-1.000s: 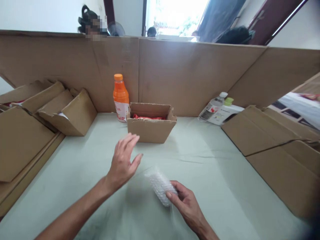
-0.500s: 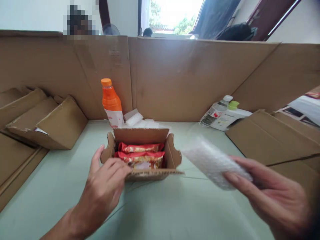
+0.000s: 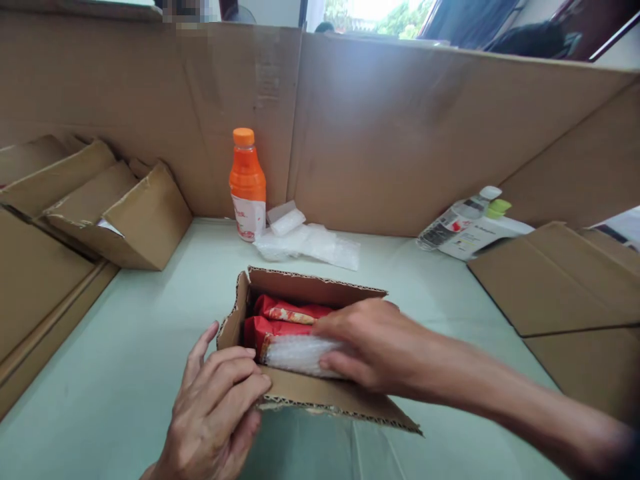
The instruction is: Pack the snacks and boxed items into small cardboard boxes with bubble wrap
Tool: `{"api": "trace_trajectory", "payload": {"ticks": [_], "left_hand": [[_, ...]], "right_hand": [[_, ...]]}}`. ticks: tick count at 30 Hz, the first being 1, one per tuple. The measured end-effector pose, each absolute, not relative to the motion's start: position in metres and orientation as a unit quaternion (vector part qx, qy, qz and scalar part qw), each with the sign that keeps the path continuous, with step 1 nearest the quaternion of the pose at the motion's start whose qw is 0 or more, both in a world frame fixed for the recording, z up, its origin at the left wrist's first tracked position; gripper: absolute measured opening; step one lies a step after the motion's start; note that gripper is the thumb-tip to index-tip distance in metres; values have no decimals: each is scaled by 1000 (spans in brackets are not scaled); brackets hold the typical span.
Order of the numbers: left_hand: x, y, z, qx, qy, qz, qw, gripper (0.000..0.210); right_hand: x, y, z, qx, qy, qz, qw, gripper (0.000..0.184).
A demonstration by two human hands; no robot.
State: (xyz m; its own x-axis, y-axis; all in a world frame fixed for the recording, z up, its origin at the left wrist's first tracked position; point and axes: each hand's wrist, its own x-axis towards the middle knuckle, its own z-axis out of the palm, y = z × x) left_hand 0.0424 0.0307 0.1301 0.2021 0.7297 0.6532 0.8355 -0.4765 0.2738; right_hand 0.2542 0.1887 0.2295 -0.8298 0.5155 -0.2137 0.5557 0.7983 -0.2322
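Observation:
A small cardboard box (image 3: 345,396) stands open on the table, its flaps up or folded outward. Inside lie red snack packets, one at the back (image 3: 293,311) and another at the front (image 3: 255,331). My left hand (image 3: 213,403) grips the box's near left corner, fingers over the front flap and thumb side low outside. Reaching into the box from the right, my right hand (image 3: 367,343) pinches a folded piece of bubble wrap (image 3: 295,352) between thumb and fingers. That wrap lies along the front wall against the front packet, and my right hand hides its right end.
Behind the box stand an orange bottle (image 3: 248,183) and loose bubble wrap sheets (image 3: 320,243). A clear water bottle (image 3: 457,217) leans on a white jug (image 3: 473,239) at the back right. Cardboard boxes flank the left (image 3: 150,227) and right (image 3: 540,280). A cardboard wall (image 3: 390,140) closes the back.
My right hand has brought the bubble wrap leftward from beside the box down into it. The box has turned slightly and sits nearer, with my left hand still at its corner. The view has tipped down.

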Motion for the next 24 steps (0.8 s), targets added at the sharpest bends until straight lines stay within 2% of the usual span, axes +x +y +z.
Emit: {"api": "trace_trajectory", "payload": {"ticks": [2,4,7,10,12,14,16,17,19,21,22,24], "left_hand": [[41,32,128,-779,-497,-377,72,28],[38,35,125,-786,-485,-375,82,29],[33,42,120,-795,-464,-374,114,30],[36,43,116,-778,-465,-396,143,37],[41,38,114,-719,-517,-441,147,47],[49,28,109,-623,-588,-500,132,62],[55,17,97,-530,-634,-559,57,69],[58,13,88,-493,-647,-582,-8,68],[61,7,68,-415,-662,-604,-159,64],[61,7,49,-348,-664,-600,-279,62],[60,10,43,-326,-659,-598,-318,62],[56,21,41,-310,-645,-597,-363,62]], "right_hand": [[230,183,217,246,941,-114,204,14],[212,179,207,207,935,-88,274,16],[198,178,203,158,938,-68,301,19],[207,181,215,168,936,-64,301,22],[234,181,229,197,952,-93,216,24],[278,178,240,259,956,-130,39,28],[329,171,237,362,910,-144,-143,28],[351,166,229,413,878,-151,-188,27],[379,151,201,468,836,-195,-209,30],[377,136,162,480,813,-258,-206,44],[366,130,143,474,807,-284,-210,51],[335,125,113,462,795,-311,-241,53]]}}
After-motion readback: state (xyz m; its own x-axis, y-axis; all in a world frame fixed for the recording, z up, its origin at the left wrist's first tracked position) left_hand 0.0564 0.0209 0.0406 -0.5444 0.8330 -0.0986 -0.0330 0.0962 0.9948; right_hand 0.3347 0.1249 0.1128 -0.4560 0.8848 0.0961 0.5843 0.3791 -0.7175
